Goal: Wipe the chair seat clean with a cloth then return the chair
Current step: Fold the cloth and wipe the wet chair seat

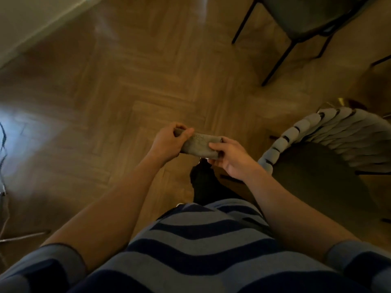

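Though blurred, chair (330,166) half cropped.

**Herringbone wood floor and what stands on it**

The wooden floor (131,77) carries two chairs — a dark-legged chair (296,22) at the far right corner, a chair with a padded grey back (330,149) along the right edge. Thin cables (4,157) trail on the left edge.
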